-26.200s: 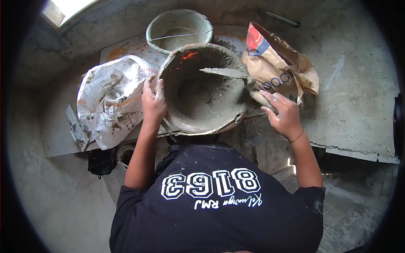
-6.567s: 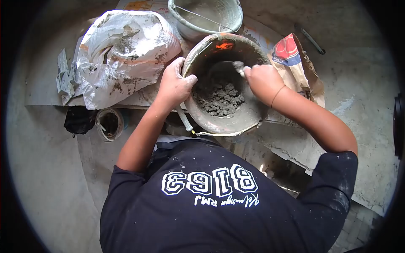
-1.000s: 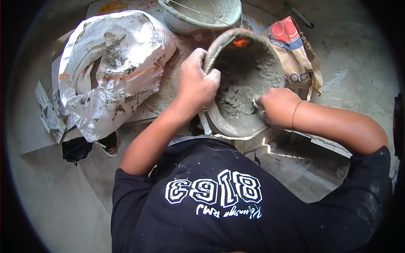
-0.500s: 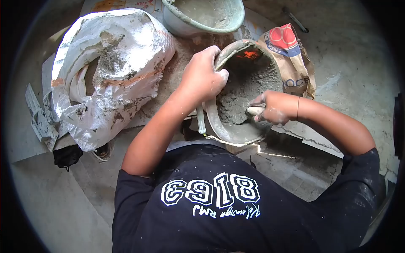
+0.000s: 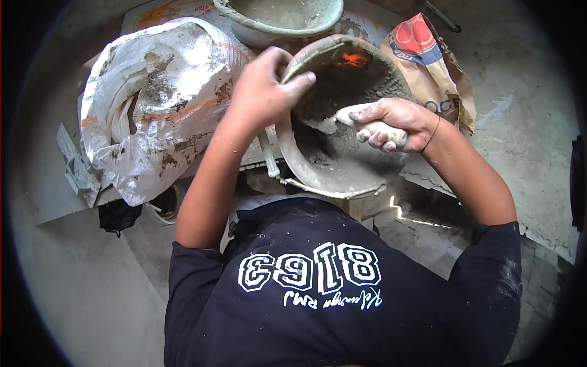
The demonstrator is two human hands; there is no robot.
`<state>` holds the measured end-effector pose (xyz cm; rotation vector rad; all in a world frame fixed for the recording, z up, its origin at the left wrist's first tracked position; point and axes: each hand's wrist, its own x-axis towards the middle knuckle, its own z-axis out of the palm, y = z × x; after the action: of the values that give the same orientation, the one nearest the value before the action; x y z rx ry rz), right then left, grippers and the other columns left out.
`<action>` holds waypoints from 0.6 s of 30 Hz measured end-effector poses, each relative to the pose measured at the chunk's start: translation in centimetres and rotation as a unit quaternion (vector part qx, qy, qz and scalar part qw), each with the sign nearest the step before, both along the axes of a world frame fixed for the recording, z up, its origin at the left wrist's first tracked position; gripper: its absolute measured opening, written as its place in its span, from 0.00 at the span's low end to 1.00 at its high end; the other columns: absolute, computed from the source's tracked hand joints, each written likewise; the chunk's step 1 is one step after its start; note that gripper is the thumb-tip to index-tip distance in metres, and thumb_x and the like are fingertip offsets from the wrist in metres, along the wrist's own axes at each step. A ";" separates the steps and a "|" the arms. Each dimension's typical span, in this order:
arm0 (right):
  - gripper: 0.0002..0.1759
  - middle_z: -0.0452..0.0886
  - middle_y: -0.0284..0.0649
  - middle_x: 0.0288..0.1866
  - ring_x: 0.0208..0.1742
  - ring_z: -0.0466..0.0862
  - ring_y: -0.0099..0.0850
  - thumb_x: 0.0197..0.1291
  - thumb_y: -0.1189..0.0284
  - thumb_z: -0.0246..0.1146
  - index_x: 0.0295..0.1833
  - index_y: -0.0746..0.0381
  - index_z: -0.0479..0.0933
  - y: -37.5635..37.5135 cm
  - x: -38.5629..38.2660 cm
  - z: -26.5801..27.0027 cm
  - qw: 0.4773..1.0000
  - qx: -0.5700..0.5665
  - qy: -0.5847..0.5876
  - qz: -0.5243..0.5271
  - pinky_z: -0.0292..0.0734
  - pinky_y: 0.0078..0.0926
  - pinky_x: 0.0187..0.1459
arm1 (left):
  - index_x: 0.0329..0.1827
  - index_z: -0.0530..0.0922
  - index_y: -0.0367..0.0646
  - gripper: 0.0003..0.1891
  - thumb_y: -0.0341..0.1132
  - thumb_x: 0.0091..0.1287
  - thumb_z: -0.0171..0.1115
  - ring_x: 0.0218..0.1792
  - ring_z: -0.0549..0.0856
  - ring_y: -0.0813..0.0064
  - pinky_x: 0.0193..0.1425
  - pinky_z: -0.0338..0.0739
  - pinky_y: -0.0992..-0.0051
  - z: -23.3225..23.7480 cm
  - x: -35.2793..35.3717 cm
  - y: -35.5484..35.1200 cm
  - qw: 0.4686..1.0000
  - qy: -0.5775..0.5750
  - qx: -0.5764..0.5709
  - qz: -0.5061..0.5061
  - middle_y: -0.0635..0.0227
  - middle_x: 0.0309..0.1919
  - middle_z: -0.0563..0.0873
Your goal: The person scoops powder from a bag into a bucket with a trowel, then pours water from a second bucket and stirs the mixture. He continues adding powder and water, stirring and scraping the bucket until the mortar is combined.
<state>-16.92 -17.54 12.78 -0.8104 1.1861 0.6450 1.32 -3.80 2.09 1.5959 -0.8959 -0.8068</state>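
Note:
A round bucket (image 5: pixel 293 148) is tilted in front of me, its inside coated with wet grey mortar (image 5: pixel 361 160). My left hand (image 5: pixel 269 85) grips its upper left rim, the thumb over the edge. My right hand (image 5: pixel 388 125) is over the bucket's opening, fingers curled around a pale handle; the tool's far end is hard to make out against the mortar. The bucket's handle with a pale grip (image 5: pixel 268 156) hangs at its lower left side. An orange patch shows inside near the top.
A greenish basin (image 5: pixel 281 27) with grey liquid stands beyond the bucket. At the left lies a dirty white woven sack (image 5: pixel 177 92). A brown paper bag (image 5: pixel 431 79) stands at the right. Grey scraps (image 5: pixel 76 165) lie far left, above a black bag (image 5: pixel 119 217).
My right hand has risen and turned, with its curled fingers now showing. The left hand and the bucket's rim have shifted slightly up and left in view.

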 end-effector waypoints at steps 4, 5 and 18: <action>0.19 0.77 0.28 0.29 0.22 0.76 0.18 0.69 0.66 0.61 0.63 0.57 0.76 0.2 -2.7 0.9 0.950 -0.180 -0.035 0.251 0.72 0.20 0.19 | 0.63 0.73 0.31 0.37 0.47 0.56 0.76 0.37 0.83 0.72 0.43 0.78 0.71 1.2 -0.3 3.0 0.999 -0.009 -0.005 0.050 0.62 0.36 0.83; 0.28 0.83 0.37 0.35 0.30 0.82 0.28 0.65 0.71 0.64 0.71 0.59 0.70 0.2 -3.9 0.2 0.872 -0.297 -0.093 0.378 0.77 0.28 0.33 | 0.65 0.70 0.31 0.39 0.46 0.56 0.77 0.44 0.83 0.69 0.49 0.78 0.71 2.2 -1.8 4.1 0.997 0.058 -0.007 0.052 0.58 0.43 0.82; 0.13 0.84 0.42 0.31 0.34 0.87 0.38 0.60 0.74 0.57 0.48 0.59 0.82 2.1 -6.5 -0.5 0.405 -0.649 -0.045 0.643 0.81 0.35 0.35 | 0.62 0.72 0.32 0.27 0.24 0.59 0.70 0.44 0.81 0.81 0.49 0.78 0.80 0.6 -8.2 5.8 0.964 0.123 -0.090 0.219 0.64 0.47 0.82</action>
<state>-23.42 -15.40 12.31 -3.2600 0.4688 0.7074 -6.87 2.04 2.72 1.4232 -0.4012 -0.5727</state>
